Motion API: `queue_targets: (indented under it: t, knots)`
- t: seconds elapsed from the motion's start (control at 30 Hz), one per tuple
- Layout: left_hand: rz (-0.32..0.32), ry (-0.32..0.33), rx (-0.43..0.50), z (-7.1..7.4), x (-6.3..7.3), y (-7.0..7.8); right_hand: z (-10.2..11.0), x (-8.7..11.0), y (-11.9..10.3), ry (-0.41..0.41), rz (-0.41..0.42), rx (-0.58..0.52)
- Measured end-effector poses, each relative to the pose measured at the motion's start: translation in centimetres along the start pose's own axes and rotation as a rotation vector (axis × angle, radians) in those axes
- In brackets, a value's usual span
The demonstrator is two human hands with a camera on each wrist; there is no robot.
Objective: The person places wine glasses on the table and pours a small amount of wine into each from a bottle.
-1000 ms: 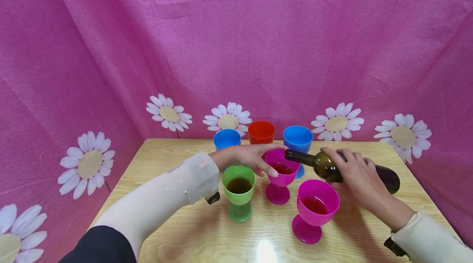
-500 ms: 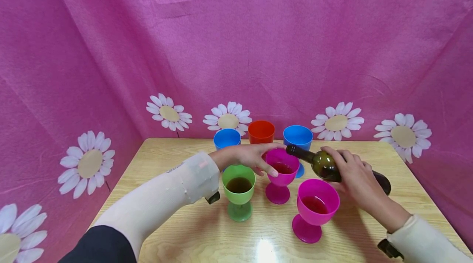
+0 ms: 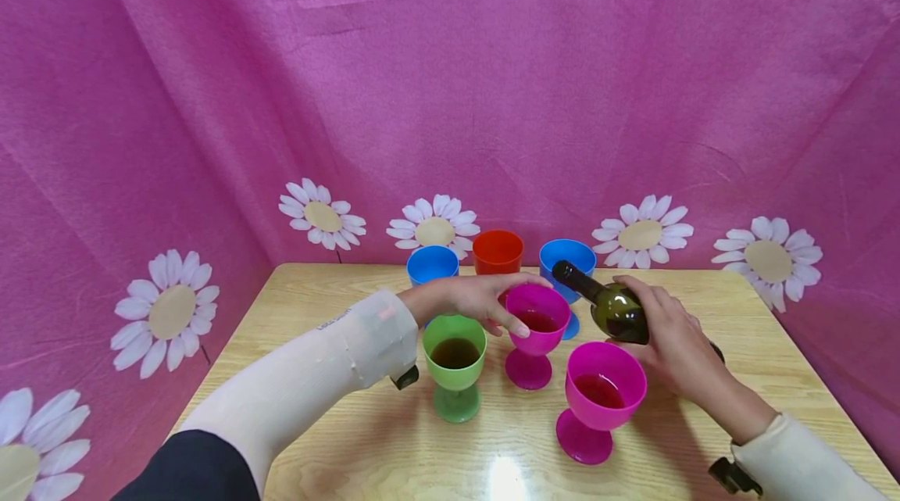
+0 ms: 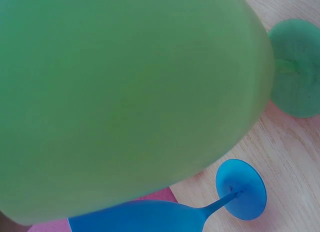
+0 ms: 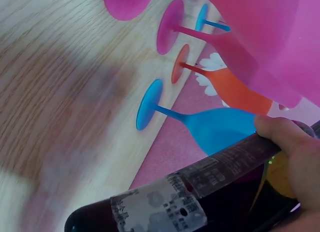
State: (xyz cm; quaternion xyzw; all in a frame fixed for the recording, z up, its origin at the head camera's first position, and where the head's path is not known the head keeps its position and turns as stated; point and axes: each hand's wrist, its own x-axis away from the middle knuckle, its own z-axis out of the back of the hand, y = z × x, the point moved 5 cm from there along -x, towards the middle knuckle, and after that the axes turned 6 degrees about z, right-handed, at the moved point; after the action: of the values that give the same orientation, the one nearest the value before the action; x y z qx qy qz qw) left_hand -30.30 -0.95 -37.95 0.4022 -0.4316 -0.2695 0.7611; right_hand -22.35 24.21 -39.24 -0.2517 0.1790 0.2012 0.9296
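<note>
My left hand (image 3: 485, 302) holds the bowl of a pink goblet (image 3: 540, 343), thumb on the near side and fingers round the far side. Red liquid lies inside that goblet, which stands on the table. In my right hand (image 3: 675, 341) is a dark green wine bottle (image 3: 619, 315), its neck tilted up to the left, with the mouth just right of the held goblet's rim. The right wrist view shows the labelled bottle (image 5: 165, 202) and the thumb (image 5: 285, 134) across it. Much of the left wrist view is filled by a green goblet (image 4: 125, 107); that hand is mostly hidden there.
A second pink goblet (image 3: 605, 376) with red liquid stands in front, below the bottle. The green goblet (image 3: 455, 376) holds dark liquid. Behind are a red goblet (image 3: 498, 252), a left blue goblet (image 3: 432, 265) and a right blue goblet (image 3: 568, 259). A pink cloth (image 3: 450, 94) borders the wooden table (image 3: 351, 446).
The bottle's neck has risen and swung right, away from the held pink goblet, while its base has dropped. My left hand and the goblets have stayed in place.
</note>
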Motion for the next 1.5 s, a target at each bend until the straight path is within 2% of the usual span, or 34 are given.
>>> queue_targets:
  t: [0.2, 0.5, 0.67, 0.9, 1.2, 1.5]
  knots:
    - [0.001, 0.005, -0.009, 0.0, 0.0, 0.0, 0.0, -0.1, 0.4, 0.028, -0.011, -0.115]
    - [0.002, 0.006, -0.009, -0.1, 0.0, 0.1, -0.1, -0.3, 0.5, 0.131, 0.027, -0.155]
    - [-0.002, -0.003, -0.003, -0.1, -0.1, 0.1, 0.0, -0.2, 0.8, 0.159, -0.028, -0.192]
    - [-0.003, -0.004, -0.006, -0.1, -0.1, 0.1, 0.0, 0.0, 1.4, 0.120, -0.127, -0.272]
    - [-0.003, -0.004, 0.003, -0.1, -0.1, 0.0, 0.1, 0.3, 2.3, 0.120, -0.228, -0.356]
    - [-0.005, -0.003, -0.006, 0.0, 0.0, 0.0, 0.0, 0.4, 3.1, 0.186, -0.281, -0.398]
